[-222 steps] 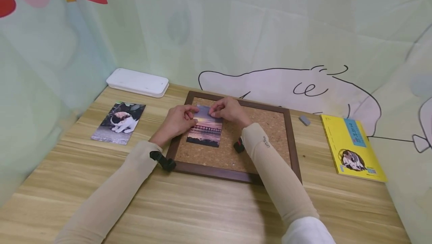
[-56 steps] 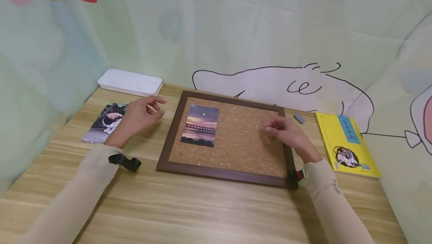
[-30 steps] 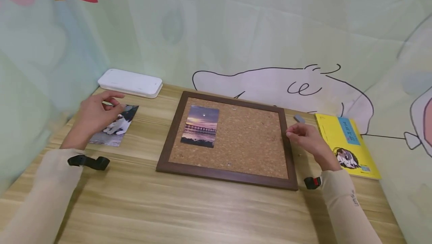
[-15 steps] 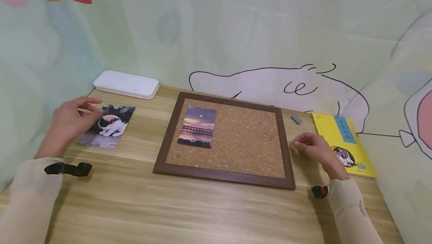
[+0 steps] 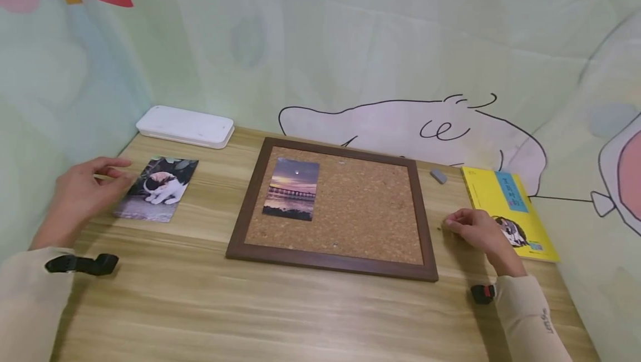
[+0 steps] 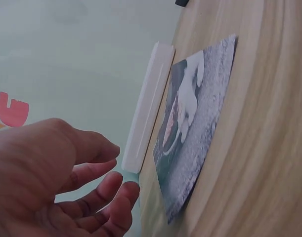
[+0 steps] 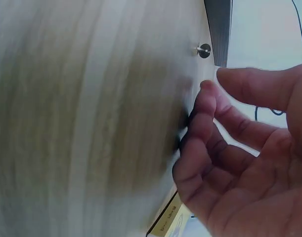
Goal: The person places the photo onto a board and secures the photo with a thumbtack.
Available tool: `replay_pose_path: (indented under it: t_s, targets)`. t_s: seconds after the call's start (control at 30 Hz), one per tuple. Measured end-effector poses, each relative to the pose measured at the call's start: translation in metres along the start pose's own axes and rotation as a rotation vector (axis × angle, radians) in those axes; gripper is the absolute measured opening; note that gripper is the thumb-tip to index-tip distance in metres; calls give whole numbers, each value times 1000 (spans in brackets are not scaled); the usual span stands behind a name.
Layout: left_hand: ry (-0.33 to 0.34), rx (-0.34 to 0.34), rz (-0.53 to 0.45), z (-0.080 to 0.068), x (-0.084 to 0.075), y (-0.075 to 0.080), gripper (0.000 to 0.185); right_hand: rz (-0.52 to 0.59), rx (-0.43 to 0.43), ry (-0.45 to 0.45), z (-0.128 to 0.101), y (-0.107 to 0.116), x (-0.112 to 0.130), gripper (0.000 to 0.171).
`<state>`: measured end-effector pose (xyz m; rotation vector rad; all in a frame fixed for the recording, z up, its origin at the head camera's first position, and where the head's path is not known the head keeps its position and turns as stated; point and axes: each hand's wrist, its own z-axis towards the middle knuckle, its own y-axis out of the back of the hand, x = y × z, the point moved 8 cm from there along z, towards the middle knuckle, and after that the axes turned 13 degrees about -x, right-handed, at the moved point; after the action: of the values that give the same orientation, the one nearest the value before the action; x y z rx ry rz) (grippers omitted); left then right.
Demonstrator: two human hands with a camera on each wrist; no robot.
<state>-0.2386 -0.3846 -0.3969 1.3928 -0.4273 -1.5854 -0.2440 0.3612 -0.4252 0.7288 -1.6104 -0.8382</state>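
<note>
Far left: my left hand (image 5: 80, 192) sits at the left edge of the glossy cat photograph (image 5: 156, 188), fingers loosely bent and holding nothing; in the left wrist view the fingertips (image 6: 122, 190) hover just beside the print's edge, whether touching I cannot tell; the photograph lies flat on the pale wood-grain table (image 5: 260, 306). Behind it, against the far wall, a flat white plastic case (image 5: 185, 126).

Centre: the brown-framed rectangular cork board (image 5: 330, 209) lies flat; a sunset pier photograph (image 5: 292, 188) is pinned in its far-left corner by a small silver pin (image 5: 297, 172); one or two loose pins seem to lie on the cork, too small to be sure.

Right: my right hand (image 5: 476, 231) rests on the table just off the board's right frame, fingers curled in; the right wrist view shows thumb and fingertips (image 7: 205, 106) closing near a small silver pushpin (image 7: 204, 50) lying by the frame corner, not yet gripped as far as I can see. Further right, a small grey eraser (image 5: 438, 175) and a yellow paperback book (image 5: 506, 209).

Judgement: one photo is up, and this looks like the fetching step for the second; next move calls for sliding a fingertip under the cat print's edge to lift it, and a clean pinch on the pin's head.
</note>
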Motion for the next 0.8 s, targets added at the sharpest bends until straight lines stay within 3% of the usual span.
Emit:
replay_pose_path:
  t_s: [0.33, 0.57, 0.8]
  targets:
    - [21, 64, 50, -5, 14, -2, 50, -47, -6, -110, -1, 1, -2, 37]
    - [0, 137, 77, -5, 19, -11, 52, -12, 2, -115, 0, -2, 2, 34]
    - [-34, 192, 112, -4, 13, -21, 63, -25, 13, -117, 1, -3, 3, 30]
